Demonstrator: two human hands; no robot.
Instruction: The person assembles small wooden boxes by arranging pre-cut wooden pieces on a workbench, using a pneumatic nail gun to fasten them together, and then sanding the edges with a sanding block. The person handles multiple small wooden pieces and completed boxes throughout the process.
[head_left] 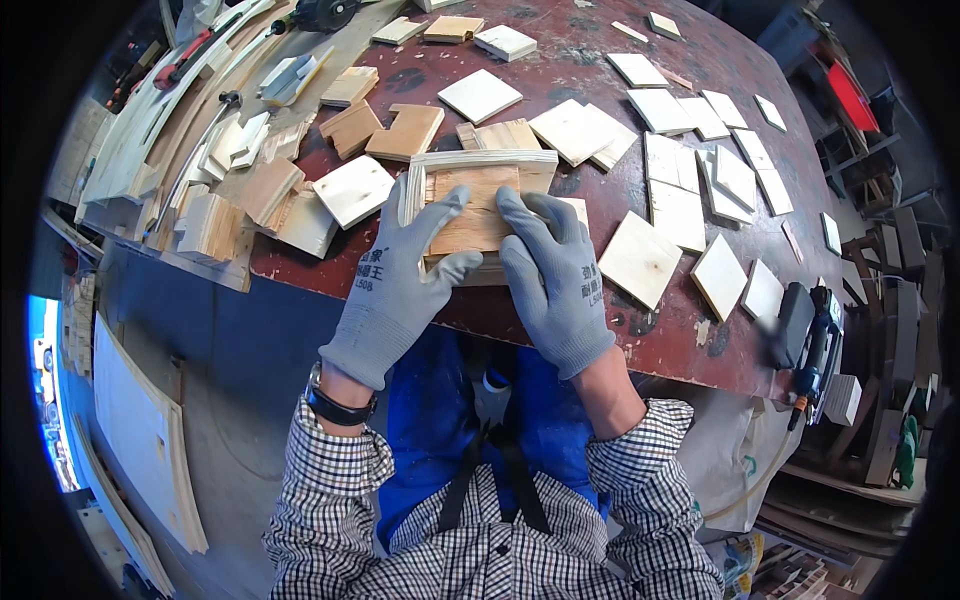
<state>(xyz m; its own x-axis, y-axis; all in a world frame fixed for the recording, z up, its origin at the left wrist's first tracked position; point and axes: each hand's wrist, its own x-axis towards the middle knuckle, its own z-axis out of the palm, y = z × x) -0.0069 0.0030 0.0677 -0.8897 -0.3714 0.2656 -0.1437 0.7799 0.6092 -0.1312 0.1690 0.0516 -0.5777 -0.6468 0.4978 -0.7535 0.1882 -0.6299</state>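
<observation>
At the near edge of the table, both my gloved hands are on a shallow wooden box with a pale plywood rim and a browner inner face. My left hand, in a grey glove, grips its left side, with fingers reaching over the inner face. My right hand, gloved alike, holds its right side, fingertips pressed onto the wood. Some of the fingers and the underside of the box are hidden. Just beyond lies a pale square board, and a knotty square board rests to the right of my right hand.
Many pale wooden squares lie about the dark red table. Wood offcuts and long strips crowd the left side. A power tool sits at the right edge. White panels lean below on the left.
</observation>
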